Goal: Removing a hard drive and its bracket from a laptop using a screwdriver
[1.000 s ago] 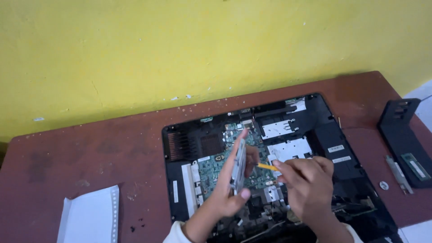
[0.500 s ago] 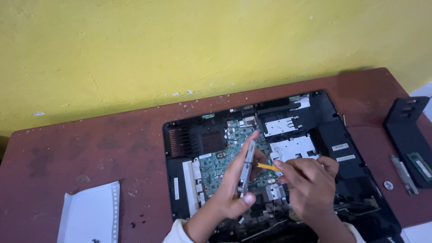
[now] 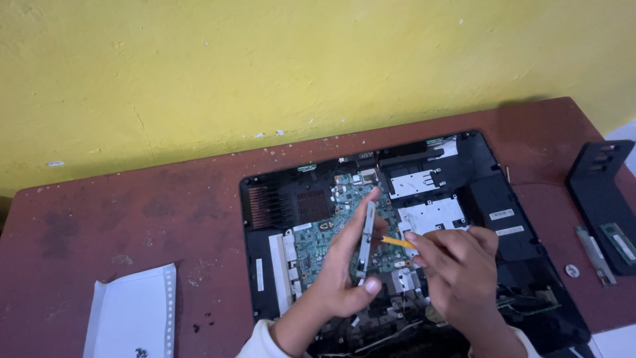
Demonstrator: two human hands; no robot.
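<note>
My left hand [image 3: 344, 265] pinches a thin grey metal bracket [image 3: 366, 240] on edge, thumb at the bottom, fingertip on top, just above the green circuit board [image 3: 318, 238] inside the opened black laptop chassis [image 3: 503, 245]. My right hand [image 3: 457, 265] is curled tight around a yellow-handled screwdriver [image 3: 396, 242], tip against the bracket. Scuffed reddish-brown table [image 3: 132, 219], perforated white paper [image 3: 132, 311] at left.
</note>
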